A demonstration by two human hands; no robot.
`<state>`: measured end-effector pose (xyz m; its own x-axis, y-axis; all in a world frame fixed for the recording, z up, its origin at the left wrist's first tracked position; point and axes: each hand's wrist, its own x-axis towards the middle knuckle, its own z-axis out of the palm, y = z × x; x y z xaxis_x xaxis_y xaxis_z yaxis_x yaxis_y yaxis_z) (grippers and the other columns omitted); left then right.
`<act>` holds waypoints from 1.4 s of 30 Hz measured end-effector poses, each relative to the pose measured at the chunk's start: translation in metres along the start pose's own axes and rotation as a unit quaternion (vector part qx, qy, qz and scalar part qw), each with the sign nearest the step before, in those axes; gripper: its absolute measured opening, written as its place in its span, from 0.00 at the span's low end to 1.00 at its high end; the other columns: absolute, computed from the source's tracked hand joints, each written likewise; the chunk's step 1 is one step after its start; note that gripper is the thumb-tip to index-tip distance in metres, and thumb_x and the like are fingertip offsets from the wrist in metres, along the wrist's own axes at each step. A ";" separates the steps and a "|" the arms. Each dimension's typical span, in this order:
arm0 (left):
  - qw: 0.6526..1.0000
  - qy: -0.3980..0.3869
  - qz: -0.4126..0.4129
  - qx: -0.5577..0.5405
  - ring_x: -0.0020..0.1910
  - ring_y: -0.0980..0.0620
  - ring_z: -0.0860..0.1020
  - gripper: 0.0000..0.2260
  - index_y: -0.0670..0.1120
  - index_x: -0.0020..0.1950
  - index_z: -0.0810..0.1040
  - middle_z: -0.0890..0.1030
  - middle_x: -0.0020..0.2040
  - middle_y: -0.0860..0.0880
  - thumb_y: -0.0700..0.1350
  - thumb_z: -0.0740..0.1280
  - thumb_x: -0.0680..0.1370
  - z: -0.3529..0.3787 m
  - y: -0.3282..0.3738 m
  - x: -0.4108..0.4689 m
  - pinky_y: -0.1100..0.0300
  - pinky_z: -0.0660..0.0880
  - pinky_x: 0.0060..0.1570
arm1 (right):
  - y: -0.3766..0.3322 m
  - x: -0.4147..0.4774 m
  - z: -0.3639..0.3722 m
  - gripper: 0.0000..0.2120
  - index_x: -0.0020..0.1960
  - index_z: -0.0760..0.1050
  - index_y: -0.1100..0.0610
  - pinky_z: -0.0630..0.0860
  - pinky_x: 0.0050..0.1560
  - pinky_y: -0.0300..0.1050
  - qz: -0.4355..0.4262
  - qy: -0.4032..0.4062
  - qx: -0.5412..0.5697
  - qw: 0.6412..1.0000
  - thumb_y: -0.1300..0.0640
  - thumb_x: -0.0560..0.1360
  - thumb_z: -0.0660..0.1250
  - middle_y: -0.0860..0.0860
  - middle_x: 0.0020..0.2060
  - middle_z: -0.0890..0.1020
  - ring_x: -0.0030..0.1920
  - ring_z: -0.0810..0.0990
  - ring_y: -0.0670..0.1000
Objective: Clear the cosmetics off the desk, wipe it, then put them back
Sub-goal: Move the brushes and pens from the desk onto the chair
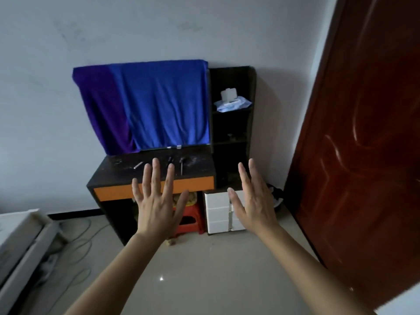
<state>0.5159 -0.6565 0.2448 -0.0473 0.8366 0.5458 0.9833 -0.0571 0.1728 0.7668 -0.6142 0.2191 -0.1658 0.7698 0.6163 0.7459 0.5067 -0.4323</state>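
A small black desk (113,172) with an orange front strip (200,182) stands against the wall. On its dusty top lie slim cosmetic sticks: a silver one (137,165), a dark one (169,160) and a brush-like one (181,167). My left hand (156,201) is held up in front of the desk, fingers spread and straight, holding nothing. My right hand (253,201) is raised beside it, fingers straight, empty too. Both hands are in the air, well short of the desk.
A blue and purple cloth (159,103) drapes over the desk's mirror. A pack of wet wipes (231,102) lies on the black side shelf (252,87). Under the desk stand a red stool (188,219) and white drawers (218,212). A brown door (363,133) is at the right, cables (77,244) on the floor at left.
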 end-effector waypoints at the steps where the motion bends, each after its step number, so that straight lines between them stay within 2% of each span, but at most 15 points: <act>1: 1.000 0.002 -0.011 0.002 0.80 0.43 0.44 0.33 0.49 0.81 0.53 0.47 0.82 0.43 0.65 0.50 0.80 0.002 -0.017 0.006 0.32 0.49 0.74 | -0.008 0.012 0.020 0.33 0.83 0.45 0.48 0.56 0.78 0.48 -0.004 -0.012 0.010 1.000 0.40 0.83 0.54 0.54 0.82 0.47 0.81 0.53 0.53; 6: 0.998 -0.008 -0.065 -0.002 0.81 0.44 0.44 0.32 0.51 0.81 0.54 0.47 0.82 0.44 0.65 0.50 0.80 0.027 -0.076 0.031 0.35 0.48 0.75 | -0.020 0.053 0.090 0.32 0.82 0.45 0.44 0.52 0.75 0.40 0.010 -0.044 0.042 0.998 0.38 0.83 0.53 0.51 0.82 0.49 0.80 0.46 0.42; 10: 0.993 -0.037 -0.114 -0.019 0.81 0.46 0.44 0.32 0.52 0.81 0.55 0.48 0.82 0.46 0.65 0.47 0.80 0.062 -0.103 0.057 0.37 0.47 0.76 | -0.002 0.085 0.137 0.32 0.82 0.50 0.48 0.55 0.75 0.45 0.047 -0.071 0.053 0.995 0.38 0.82 0.54 0.52 0.81 0.55 0.80 0.53 0.48; 14: 0.992 -0.054 -0.117 -0.016 0.81 0.46 0.45 0.32 0.52 0.81 0.54 0.48 0.82 0.46 0.65 0.47 0.80 0.112 -0.131 0.105 0.38 0.48 0.76 | 0.025 0.138 0.195 0.31 0.81 0.54 0.51 0.55 0.75 0.42 0.052 -0.096 0.060 0.992 0.40 0.82 0.54 0.55 0.80 0.60 0.79 0.58 0.52; 19: 0.991 -0.075 -0.113 0.015 0.80 0.44 0.47 0.30 0.51 0.80 0.56 0.51 0.82 0.45 0.63 0.50 0.81 0.181 -0.162 0.199 0.38 0.49 0.76 | 0.075 0.221 0.268 0.32 0.81 0.54 0.54 0.66 0.75 0.52 0.049 -0.119 0.080 0.988 0.41 0.82 0.56 0.56 0.78 0.63 0.77 0.63 0.53; 22: 0.989 -0.098 -0.110 0.030 0.80 0.44 0.49 0.30 0.50 0.80 0.58 0.52 0.81 0.44 0.62 0.50 0.81 0.215 -0.178 0.264 0.38 0.49 0.76 | 0.106 0.277 0.306 0.33 0.81 0.53 0.55 0.69 0.73 0.53 0.067 -0.139 0.081 0.985 0.42 0.82 0.58 0.57 0.77 0.63 0.77 0.64 0.54; 26: 0.986 -0.104 -0.126 0.024 0.80 0.44 0.49 0.28 0.49 0.80 0.59 0.52 0.81 0.45 0.60 0.54 0.83 0.250 -0.200 0.329 0.39 0.49 0.76 | 0.135 0.344 0.352 0.33 0.81 0.54 0.57 0.68 0.74 0.53 0.072 -0.164 0.072 0.981 0.43 0.82 0.59 0.57 0.78 0.63 0.77 0.64 0.54; 30: 0.982 -0.119 -0.146 0.021 0.80 0.44 0.49 0.28 0.50 0.80 0.59 0.52 0.81 0.44 0.61 0.52 0.82 0.281 -0.227 0.361 0.40 0.49 0.76 | 0.144 0.388 0.395 0.33 0.81 0.53 0.54 0.68 0.73 0.53 0.097 -0.185 0.067 0.976 0.42 0.82 0.58 0.56 0.78 0.62 0.78 0.62 0.53; 34: 0.976 -0.156 -0.151 0.010 0.80 0.43 0.46 0.29 0.53 0.80 0.57 0.48 0.82 0.43 0.61 0.54 0.82 0.319 -0.269 0.388 0.39 0.48 0.76 | 0.145 0.417 0.441 0.32 0.81 0.55 0.53 0.69 0.72 0.52 0.102 -0.209 0.038 0.972 0.42 0.82 0.59 0.53 0.79 0.61 0.77 0.62 0.51; 38: 0.971 -0.200 -0.129 -0.013 0.80 0.43 0.41 0.31 0.57 0.81 0.48 0.41 0.81 0.43 0.64 0.52 0.81 0.360 -0.310 0.414 0.39 0.45 0.76 | 0.146 0.438 0.483 0.31 0.80 0.58 0.53 0.68 0.73 0.51 0.137 -0.215 -0.006 0.967 0.42 0.81 0.60 0.53 0.78 0.63 0.77 0.63 0.52; 42: 0.957 -0.269 -0.097 -0.049 0.80 0.44 0.42 0.33 0.51 0.81 0.50 0.43 0.81 0.43 0.63 0.55 0.80 0.407 -0.344 0.437 0.40 0.45 0.76 | 0.143 0.445 0.518 0.30 0.78 0.63 0.57 0.67 0.72 0.51 0.200 -0.216 -0.053 0.954 0.46 0.81 0.64 0.57 0.75 0.68 0.75 0.66 0.56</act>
<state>0.2281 -0.0499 0.0902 -0.1043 0.9945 -0.0009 0.9425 0.0991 0.3192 0.4655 0.0016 0.0906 -0.0880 0.9931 0.0772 0.8623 0.1148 -0.4932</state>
